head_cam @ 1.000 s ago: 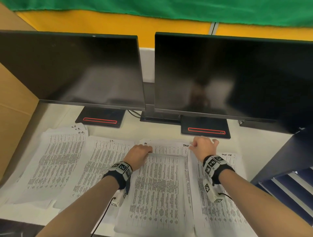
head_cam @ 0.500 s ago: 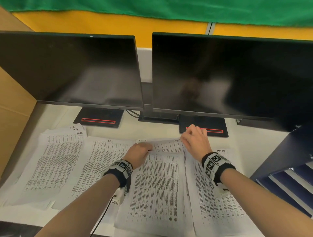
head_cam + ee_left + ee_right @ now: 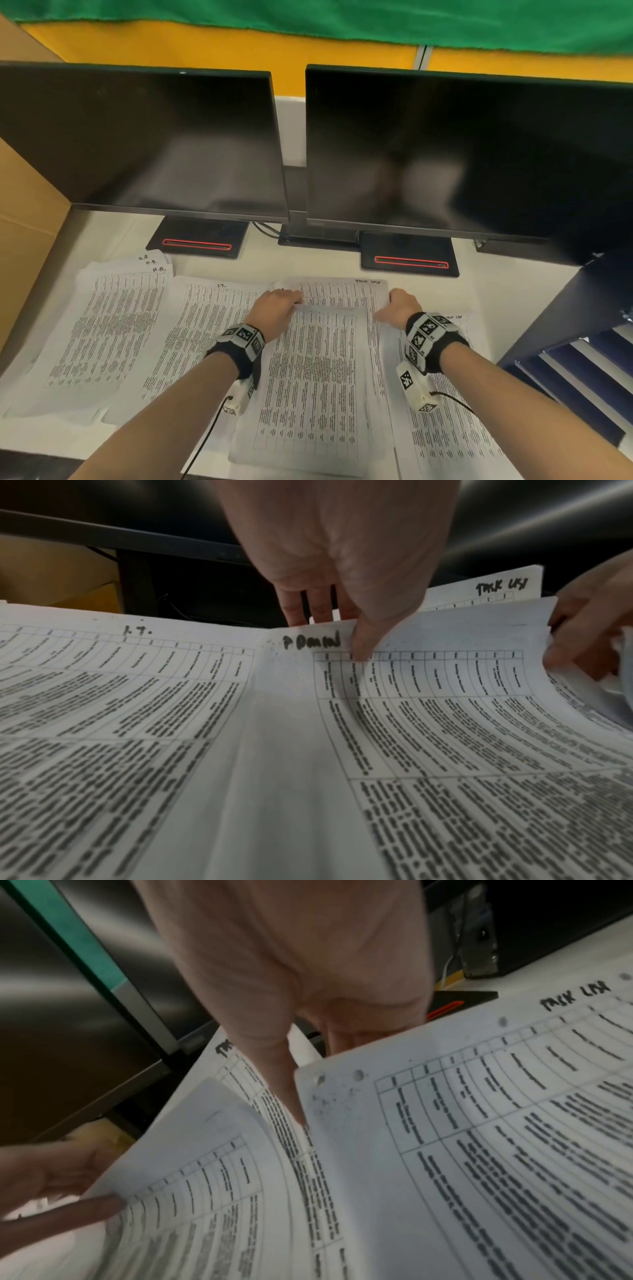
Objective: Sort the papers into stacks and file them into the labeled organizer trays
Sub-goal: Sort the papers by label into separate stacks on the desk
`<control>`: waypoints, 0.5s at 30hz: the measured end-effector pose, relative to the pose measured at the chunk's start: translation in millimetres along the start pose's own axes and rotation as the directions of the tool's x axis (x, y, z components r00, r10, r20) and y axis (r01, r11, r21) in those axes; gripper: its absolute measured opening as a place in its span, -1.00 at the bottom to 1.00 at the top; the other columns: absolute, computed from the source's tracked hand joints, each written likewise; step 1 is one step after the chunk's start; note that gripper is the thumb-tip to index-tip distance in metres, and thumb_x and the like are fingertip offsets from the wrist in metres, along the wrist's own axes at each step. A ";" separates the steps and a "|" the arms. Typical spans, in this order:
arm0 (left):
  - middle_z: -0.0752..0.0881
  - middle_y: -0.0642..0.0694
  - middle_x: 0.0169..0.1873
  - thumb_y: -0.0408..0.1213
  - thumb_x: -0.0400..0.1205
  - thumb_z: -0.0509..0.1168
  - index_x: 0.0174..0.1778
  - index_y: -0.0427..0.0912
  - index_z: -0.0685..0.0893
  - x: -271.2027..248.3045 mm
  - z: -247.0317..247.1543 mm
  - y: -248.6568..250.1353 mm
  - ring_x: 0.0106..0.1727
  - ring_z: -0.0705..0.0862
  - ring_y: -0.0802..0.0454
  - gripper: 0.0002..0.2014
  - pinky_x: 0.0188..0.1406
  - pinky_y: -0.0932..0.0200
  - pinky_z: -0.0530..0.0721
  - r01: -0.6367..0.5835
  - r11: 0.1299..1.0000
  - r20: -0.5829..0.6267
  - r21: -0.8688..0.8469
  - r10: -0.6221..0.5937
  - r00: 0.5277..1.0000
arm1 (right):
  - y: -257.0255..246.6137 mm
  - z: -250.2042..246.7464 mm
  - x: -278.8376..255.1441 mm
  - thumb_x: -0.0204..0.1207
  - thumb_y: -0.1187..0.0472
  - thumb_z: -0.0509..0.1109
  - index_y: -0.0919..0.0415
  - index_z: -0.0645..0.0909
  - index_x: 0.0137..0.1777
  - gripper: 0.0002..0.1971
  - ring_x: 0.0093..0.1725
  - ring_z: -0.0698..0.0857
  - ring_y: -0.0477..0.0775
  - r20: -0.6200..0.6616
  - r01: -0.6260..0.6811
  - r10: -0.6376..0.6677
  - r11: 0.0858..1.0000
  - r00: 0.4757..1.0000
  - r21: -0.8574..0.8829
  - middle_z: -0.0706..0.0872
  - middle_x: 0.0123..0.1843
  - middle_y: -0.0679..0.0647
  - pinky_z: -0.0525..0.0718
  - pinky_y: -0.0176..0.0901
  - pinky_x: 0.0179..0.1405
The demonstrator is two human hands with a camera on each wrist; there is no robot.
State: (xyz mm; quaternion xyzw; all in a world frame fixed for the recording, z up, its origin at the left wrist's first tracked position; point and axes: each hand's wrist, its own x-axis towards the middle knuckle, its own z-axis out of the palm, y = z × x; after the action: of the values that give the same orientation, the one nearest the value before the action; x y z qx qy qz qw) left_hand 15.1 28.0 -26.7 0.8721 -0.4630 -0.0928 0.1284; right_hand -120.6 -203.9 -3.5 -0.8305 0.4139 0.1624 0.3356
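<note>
Head view, middle sheet (image 3: 318, 377) top corners pinched, both grips

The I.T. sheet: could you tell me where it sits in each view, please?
Head: I.T. sheet, left of centre, beside the left hand.
Left wrist: left half, left of the hand.
Right wrist: not in view.
Shared landmark: the left hand, in all three.

Two dark monitors, the left monitor (image 3: 137, 144) and the right monitor (image 3: 462, 154), are standing side by side on a white desk (image 3: 301, 263). A green cloth (image 3: 308, 17) is hanging above a yellow wall (image 3: 205, 48). A cardboard panel (image 3: 24, 219) is leaning at left.
</note>
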 end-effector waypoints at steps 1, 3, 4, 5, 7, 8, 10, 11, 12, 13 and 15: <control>0.55 0.06 -0.30 -0.34 0.66 0.15 -0.09 -0.11 0.55 0.5 0.8 -0.3 -0.26 0.52 0.04 -0.90 -0.21 0.23 0.40 0.003 1.000 -0.001 0.000 -0.003 1.000 | -1.4 0.0 -1.8 0.41 0.17 0.45 0.25 0.52 0.17 -0.64 0.09 0.67 0.21 0.013 -0.018 0.019 0.995 1.000 -0.097 0.67 0.11 0.18 0.66 0.00 0.11; 0.57 0.05 -0.29 -0.34 0.65 0.15 -0.08 -0.09 0.56 1.3 1.3 -1.4 -0.25 0.54 0.03 -0.90 -0.21 0.22 0.43 0.007 1.000 0.000 0.002 -0.007 1.000 | -5.3 0.9 -3.9 0.47 0.08 0.35 0.19 0.56 0.15 -0.70 0.11 0.66 0.21 -0.006 -0.005 0.003 0.965 1.000 -0.261 0.69 0.11 0.15 0.58 0.05 0.21; 0.59 0.04 -0.28 -0.34 0.65 0.15 -0.08 -0.09 0.56 1.3 1.2 -1.9 -0.25 0.55 0.02 -0.90 -0.21 0.21 0.43 0.010 1.000 -0.001 0.001 -0.010 1.000 | -7.8 1.7 -4.4 0.50 0.06 0.28 0.14 0.56 0.13 -0.74 0.11 0.65 0.21 -0.020 0.033 -0.042 0.946 0.999 -0.321 0.69 0.08 0.13 0.50 0.08 0.26; 0.61 0.02 -0.27 -0.35 0.65 0.14 -0.08 -0.10 0.56 1.0 1.0 -2.8 -0.24 0.54 0.02 -0.89 -0.20 0.21 0.42 0.012 1.000 -0.004 0.001 -0.012 1.000 | -10.9 2.3 -5.4 0.52 0.04 0.23 0.09 0.57 0.06 -0.79 0.07 0.65 0.19 -0.034 0.090 -0.110 0.927 0.993 -0.365 0.69 0.01 0.09 0.43 0.11 0.29; 0.65 -0.02 -0.23 -0.36 0.64 0.14 -0.07 -0.10 0.56 -0.1 -0.3 -3.8 -0.23 0.55 0.01 -0.89 -0.19 0.20 0.39 0.012 1.000 -0.014 -0.001 -0.012 1.000 | -17.5 2.8 -7.6 0.55 0.04 0.17 0.05 0.56 -0.13 -0.83 -0.07 0.64 0.13 -0.079 0.216 -0.270 0.886 0.960 -0.410 0.67 -0.17 0.01 0.30 0.11 0.22; 0.66 -0.02 -0.23 -0.36 0.64 0.14 -0.08 -0.10 0.56 -0.5 -0.8 -4.5 -0.23 0.55 0.00 -0.89 -0.19 0.20 0.39 0.010 1.000 -0.018 0.000 -0.010 1.000 | -21.4 2.0 -9.5 0.56 0.04 0.17 0.07 0.57 -0.20 -0.79 -0.14 0.63 0.10 -0.113 0.271 -0.346 0.868 0.931 -0.416 0.66 -0.24 -0.03 0.27 0.07 0.14; 0.65 0.00 -0.25 -0.35 0.64 0.15 -0.11 -0.09 0.55 -0.9 -1.0 -6.2 -0.24 0.53 0.01 -0.89 -0.19 0.20 0.37 0.010 1.000 -0.018 -0.001 -0.010 1.000 | -28.8 -0.4 -12.8 0.57 0.07 0.17 0.10 0.52 -0.32 -0.74 -0.27 0.59 0.08 -0.200 0.374 -0.469 0.847 0.860 -0.378 0.59 -0.40 -0.05 0.25 0.00 0.01; 0.62 0.02 -0.26 -0.34 0.64 0.15 -0.12 -0.07 0.54 -0.8 -0.9 -6.7 -0.24 0.52 0.02 -0.89 -0.19 0.20 0.36 0.011 1.000 -0.020 -0.005 -0.012 1.000 | -31.7 -1.5 -12.5 0.58 0.09 0.17 0.12 0.45 -0.36 -0.72 -0.34 0.54 0.08 -0.237 0.416 -0.502 0.847 0.832 -0.331 0.52 -0.46 -0.06 0.30 -0.03 -0.03; 0.60 0.05 -0.28 -0.34 0.64 0.15 -0.13 -0.06 0.53 -0.8 -1.0 -6.9 -0.24 0.51 0.03 -0.90 -0.19 0.20 0.36 0.013 1.000 -0.022 -0.006 -0.013 1.000 | -34.4 -3.3 -13.4 0.61 0.10 0.16 0.12 0.38 -0.36 -0.71 -0.39 0.48 0.07 -0.261 0.450 -0.515 0.851 0.816 -0.272 0.45 -0.49 -0.05 0.36 -0.06 -0.10; 0.58 0.07 -0.28 -0.33 0.64 0.15 -0.12 -0.05 0.52 -0.8 -1.0 -7.3 -0.24 0.51 0.03 -0.90 -0.18 0.19 0.36 0.013 1.000 -0.022 -0.007 -0.014 1.000 | -36.4 -4.5 -13.5 0.63 0.10 0.15 0.13 0.36 -0.33 -0.72 -0.42 0.45 0.06 -0.271 0.470 -0.512 0.858 0.815 -0.207 0.43 -0.50 -0.05 0.39 -0.09 -0.20; 0.60 0.04 -0.26 -0.33 0.64 0.14 -0.11 -0.07 0.52 -0.6 -1.3 -7.9 -0.23 0.51 0.01 -0.91 -0.18 0.16 0.38 0.012 1.000 -0.020 -0.007 -0.012 1.000 | -38.3 -6.0 -13.1 0.67 0.09 0.09 0.15 0.36 -0.22 -0.75 -0.41 0.44 0.03 -0.265 0.474 -0.486 0.873 0.833 -0.114 0.45 -0.45 -0.02 0.40 -0.09 -0.35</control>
State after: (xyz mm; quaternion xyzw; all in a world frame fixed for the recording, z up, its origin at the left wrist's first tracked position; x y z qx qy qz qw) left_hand 21.3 32.9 -27.8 0.8752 -0.4562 -0.0864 0.1356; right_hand -98.1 -183.9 24.3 -0.9292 0.2327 -0.0395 0.2842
